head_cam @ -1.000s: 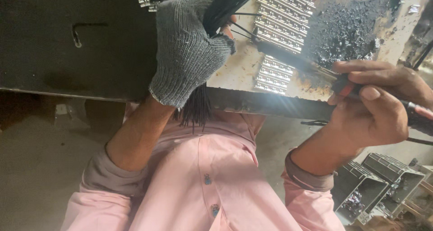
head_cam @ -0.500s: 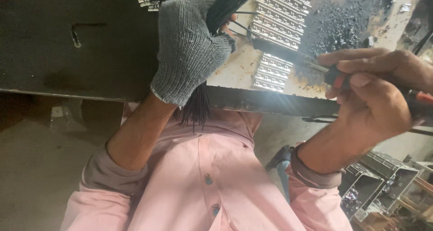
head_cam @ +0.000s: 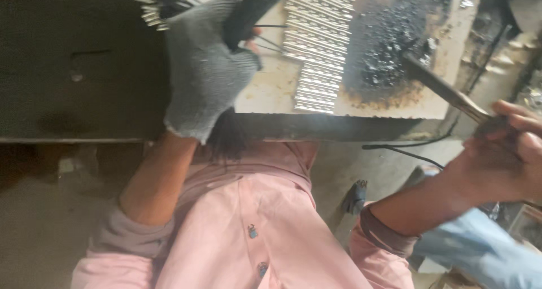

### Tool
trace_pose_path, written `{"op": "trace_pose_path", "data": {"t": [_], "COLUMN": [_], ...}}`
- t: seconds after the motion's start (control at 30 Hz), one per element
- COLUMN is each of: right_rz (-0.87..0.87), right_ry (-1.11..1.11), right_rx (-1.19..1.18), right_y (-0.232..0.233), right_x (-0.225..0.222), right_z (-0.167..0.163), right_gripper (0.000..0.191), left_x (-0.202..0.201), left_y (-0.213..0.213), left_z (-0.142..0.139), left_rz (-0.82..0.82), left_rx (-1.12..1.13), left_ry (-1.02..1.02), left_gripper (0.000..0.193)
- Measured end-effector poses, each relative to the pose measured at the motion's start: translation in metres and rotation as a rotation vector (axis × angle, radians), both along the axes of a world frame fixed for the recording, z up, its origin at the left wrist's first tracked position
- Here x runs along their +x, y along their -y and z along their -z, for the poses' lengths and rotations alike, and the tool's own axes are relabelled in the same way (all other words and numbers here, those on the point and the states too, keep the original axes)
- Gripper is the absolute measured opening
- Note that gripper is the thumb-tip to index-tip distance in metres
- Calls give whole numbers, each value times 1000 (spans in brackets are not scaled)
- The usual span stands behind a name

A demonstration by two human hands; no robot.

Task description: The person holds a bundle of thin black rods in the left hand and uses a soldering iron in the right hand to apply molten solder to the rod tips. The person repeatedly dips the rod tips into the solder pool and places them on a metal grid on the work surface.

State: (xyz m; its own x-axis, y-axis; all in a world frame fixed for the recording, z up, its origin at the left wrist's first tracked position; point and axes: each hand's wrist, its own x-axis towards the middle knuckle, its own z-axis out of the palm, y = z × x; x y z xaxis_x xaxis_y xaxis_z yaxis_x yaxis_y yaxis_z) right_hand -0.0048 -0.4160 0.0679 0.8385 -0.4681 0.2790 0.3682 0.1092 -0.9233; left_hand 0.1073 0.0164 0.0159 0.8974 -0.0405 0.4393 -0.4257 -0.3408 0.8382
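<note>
My left hand [head_cam: 204, 74], in a grey knit glove, is closed around a thick bundle of black wires [head_cam: 253, 7] over the workbench [head_cam: 84, 86]. The bundle's loose ends hang below the bench edge. My bare right hand [head_cam: 502, 159] grips the handle of a soldering iron [head_cam: 446, 91], whose dark tip points up and left onto a scorched patch [head_cam: 389, 46] of the board. Rows of small shiny metal parts [head_cam: 319, 46] lie on the pale board between the two hands.
The bench top at the left is dark metal with a front edge running across the view. A black cable [head_cam: 406, 150] trails below the bench on the right. My pink shirt and blue trousers fill the lower part of the view.
My right hand has pulled to the right and down with the soldering iron, away from the rows of metal parts. The left hand still holds the wire bundle in the same place.
</note>
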Motion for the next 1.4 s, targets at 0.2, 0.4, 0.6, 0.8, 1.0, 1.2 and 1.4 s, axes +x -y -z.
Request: {"op": "trace_pose_path", "data": {"t": [0.2, 0.4, 0.6, 0.8, 1.0, 1.2, 1.4], "right_rz": [10, 14, -31, -69, -299, -281, -313], "right_ry": [-2, -16, -19, 132, -54, 42, 32], "right_rx": [-280, -298, -1, -238, -229, -257, -281], "right_y": [5, 3, -25, -83, -105, -117, -115], "right_x": [8, 13, 13, 22, 45, 54, 50], "right_z": [7, 3, -3, 5, -7, 2, 2], "right_gripper": [20, 21, 21, 16, 26, 16, 13], "left_x": [-24, -32, -22, -3, -5, -5, -2], "left_y": [-46, -87, -9, 9, 10, 9, 10], "left_z": [9, 3, -6, -5, 6, 10, 16], "left_rz": [-116, -266, 8, 123, 39, -6, -16], "left_rx": [108, 546, 139, -90, -49, -45, -42], "left_ry": [123, -119, 74, -125, -110, -78, -81], "left_gripper": [18, 12, 3, 24, 19, 15, 11]}}
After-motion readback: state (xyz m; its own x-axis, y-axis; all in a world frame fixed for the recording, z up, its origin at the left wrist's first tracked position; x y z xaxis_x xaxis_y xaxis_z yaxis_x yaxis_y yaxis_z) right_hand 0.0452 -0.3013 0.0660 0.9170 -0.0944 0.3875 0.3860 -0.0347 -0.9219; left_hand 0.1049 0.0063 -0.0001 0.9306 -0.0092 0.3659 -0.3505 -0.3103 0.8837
